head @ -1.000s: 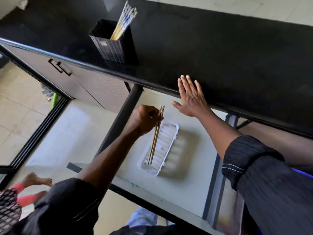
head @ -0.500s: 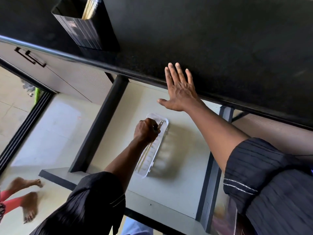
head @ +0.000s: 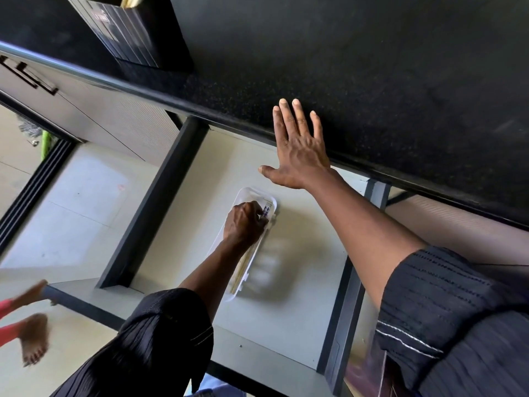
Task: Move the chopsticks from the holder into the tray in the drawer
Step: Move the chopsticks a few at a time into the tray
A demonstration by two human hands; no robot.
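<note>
My left hand [head: 244, 223] is down in the open drawer, closed around a pair of tan chopsticks [head: 243, 266] that lie lengthwise in the white plastic tray [head: 243, 193]. Their patterned ends show just past my fingers. My right hand [head: 297, 147] rests flat with fingers spread on the edge of the black countertop [head: 372, 81], holding nothing. The black ribbed holder [head: 128, 32] stands on the counter at the top left with more chopsticks [head: 131, 0] poking out, mostly cut off by the frame.
The pale drawer floor [head: 300, 296] has dark side rails [head: 160, 202]. Closed cabinet fronts with a black handle [head: 28, 75] are at the left. A second person's bare feet [head: 33, 336] stand on the floor at the lower left.
My left hand has lowered the chopsticks from above the tray down into it. The camera has tilted down and closer; my right hand has stayed on the counter edge.
</note>
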